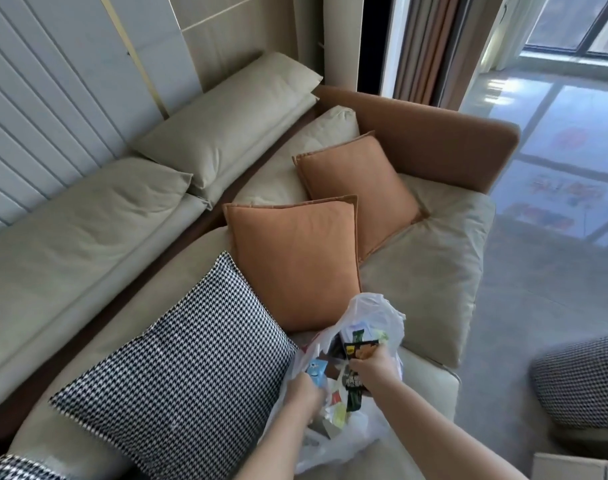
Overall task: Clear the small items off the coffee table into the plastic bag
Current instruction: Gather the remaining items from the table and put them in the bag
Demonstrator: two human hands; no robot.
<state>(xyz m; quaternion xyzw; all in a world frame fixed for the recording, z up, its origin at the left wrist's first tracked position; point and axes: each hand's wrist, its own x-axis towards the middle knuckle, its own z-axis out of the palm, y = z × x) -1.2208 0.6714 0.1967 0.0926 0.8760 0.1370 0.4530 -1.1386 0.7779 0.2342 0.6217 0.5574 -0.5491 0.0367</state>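
Head view: plastic bag [361,320] on sofa seat [430,271], packed with snack packets; left hand [304,389] fingers grasp blue packet [317,370]; right hand [375,367] grasps dark packet [359,349]; step judged: loading bag; next: let go inside.

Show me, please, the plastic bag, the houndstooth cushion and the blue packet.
plastic bag [371,308]: head view, upper rim.
houndstooth cushion [184,368]: head view, middle of its face.
blue packet [316,370]: head view, top part above the left hand [304,393].
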